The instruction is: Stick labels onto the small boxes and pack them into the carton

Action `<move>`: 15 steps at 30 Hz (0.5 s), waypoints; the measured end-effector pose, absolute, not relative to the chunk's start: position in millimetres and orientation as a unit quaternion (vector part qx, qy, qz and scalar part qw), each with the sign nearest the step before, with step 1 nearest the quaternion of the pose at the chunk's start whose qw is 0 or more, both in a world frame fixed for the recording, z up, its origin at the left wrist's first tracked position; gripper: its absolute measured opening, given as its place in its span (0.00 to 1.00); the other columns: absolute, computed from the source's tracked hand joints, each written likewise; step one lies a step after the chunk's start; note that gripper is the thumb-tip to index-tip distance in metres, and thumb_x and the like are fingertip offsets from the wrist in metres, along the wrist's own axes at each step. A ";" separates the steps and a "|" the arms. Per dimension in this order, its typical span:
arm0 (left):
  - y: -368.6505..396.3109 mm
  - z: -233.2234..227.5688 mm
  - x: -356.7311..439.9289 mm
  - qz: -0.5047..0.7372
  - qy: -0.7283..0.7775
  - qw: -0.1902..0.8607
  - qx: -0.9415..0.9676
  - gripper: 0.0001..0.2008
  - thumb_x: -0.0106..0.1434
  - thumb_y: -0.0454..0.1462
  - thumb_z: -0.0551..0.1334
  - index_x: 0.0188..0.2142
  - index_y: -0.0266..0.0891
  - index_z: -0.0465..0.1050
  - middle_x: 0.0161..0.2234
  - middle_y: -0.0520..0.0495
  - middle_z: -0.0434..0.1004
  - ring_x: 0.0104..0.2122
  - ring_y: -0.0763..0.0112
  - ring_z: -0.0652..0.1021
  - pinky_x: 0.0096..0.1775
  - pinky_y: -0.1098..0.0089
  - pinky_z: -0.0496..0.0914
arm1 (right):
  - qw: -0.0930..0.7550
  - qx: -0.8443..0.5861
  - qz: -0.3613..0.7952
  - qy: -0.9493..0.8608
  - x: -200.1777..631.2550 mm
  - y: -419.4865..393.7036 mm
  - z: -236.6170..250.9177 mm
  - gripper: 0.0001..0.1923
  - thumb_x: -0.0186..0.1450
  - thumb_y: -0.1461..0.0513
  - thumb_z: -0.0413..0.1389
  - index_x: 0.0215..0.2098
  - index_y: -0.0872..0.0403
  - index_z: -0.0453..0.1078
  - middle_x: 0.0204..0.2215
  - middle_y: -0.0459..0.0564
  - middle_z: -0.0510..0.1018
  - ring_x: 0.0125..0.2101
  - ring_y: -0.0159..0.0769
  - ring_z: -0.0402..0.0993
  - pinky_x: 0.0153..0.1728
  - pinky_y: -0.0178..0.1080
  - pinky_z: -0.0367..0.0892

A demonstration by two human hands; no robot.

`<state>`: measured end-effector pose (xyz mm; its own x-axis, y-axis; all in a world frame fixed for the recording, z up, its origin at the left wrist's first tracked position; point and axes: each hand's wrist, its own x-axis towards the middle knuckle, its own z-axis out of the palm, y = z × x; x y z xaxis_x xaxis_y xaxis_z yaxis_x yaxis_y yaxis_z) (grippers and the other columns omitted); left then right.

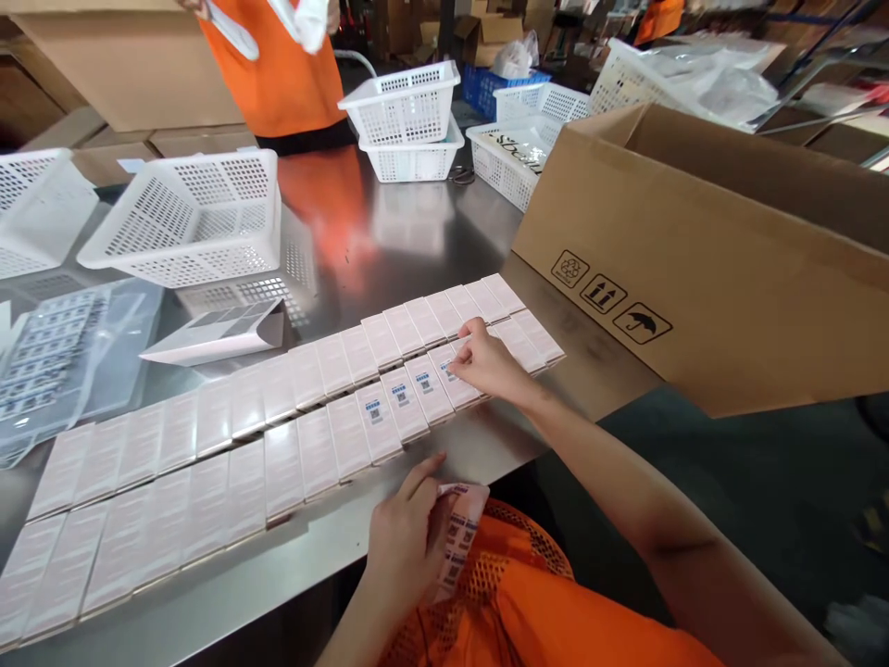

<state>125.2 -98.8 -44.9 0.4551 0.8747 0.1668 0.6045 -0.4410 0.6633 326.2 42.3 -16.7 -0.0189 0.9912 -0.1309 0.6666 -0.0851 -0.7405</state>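
Note:
Two long rows of small white boxes [278,426] lie side by side on a steel table [389,241]. Several boxes in the near row carry a blue-and-white barcode label [398,394]. My right hand [486,363] rests on a box near the right end of the near row, fingertips pressing a label there. My left hand [406,542] is at the table's front edge, gripping a curled sheet of barcode labels [458,533] over my orange vest.
A large open cardboard box [701,250] stands at right. White perforated baskets [191,218] [406,111] sit on the far side, a folded white sheet [219,335] and plastic bag [62,361] at left. A person in orange [278,74] stands across the table.

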 end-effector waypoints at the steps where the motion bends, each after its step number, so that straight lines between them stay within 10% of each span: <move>1: -99.3 -45.4 124.2 0.257 0.458 0.267 0.808 0.09 0.65 0.32 0.52 0.33 0.41 0.71 0.52 0.39 0.78 0.39 0.61 0.83 0.33 0.67 0.77 | 0.247 -0.662 0.323 -0.630 326.1 42.8 -16.6 0.23 0.54 0.68 0.60 0.41 0.49 0.53 0.24 0.39 0.73 0.30 0.37 0.71 0.33 0.36 0.60; 6: -102.3 -42.7 113.8 0.284 0.495 0.294 0.767 0.08 0.65 0.34 0.55 0.35 0.41 0.74 0.51 0.40 0.78 0.41 0.60 0.82 0.37 0.66 0.76 | 0.285 -0.678 0.282 -0.616 334.2 43.5 -13.5 0.28 0.47 0.63 0.67 0.40 0.50 0.57 0.36 0.47 0.70 0.34 0.38 0.68 0.37 0.39 0.63; 11: -101.5 -32.1 106.1 0.344 0.628 0.403 0.570 0.14 0.65 0.47 0.59 0.32 0.39 0.75 0.25 0.48 0.78 0.26 0.65 0.77 0.27 0.70 0.68 | 0.341 -0.583 0.383 -0.630 324.1 -0.9 -7.4 0.19 0.60 0.56 0.61 0.47 0.51 0.64 0.39 0.48 0.71 0.36 0.34 0.70 0.37 0.37 0.67; 15: -95.0 -29.2 110.2 0.362 0.621 0.476 0.507 0.18 0.63 0.50 0.60 0.30 0.38 0.73 0.23 0.50 0.73 0.24 0.69 0.71 0.26 0.73 0.64 | 0.336 -0.459 0.442 -0.694 303.5 -45.2 -5.7 0.12 0.60 0.56 0.64 0.42 0.49 0.75 0.37 0.49 0.76 0.37 0.36 0.73 0.38 0.38 0.68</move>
<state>110.2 -95.0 -29.2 -0.0331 0.9740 -0.2242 0.2846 0.2242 0.9321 303.5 -45.2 -5.7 -0.3535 0.9335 0.0596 0.3394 0.1873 -0.9218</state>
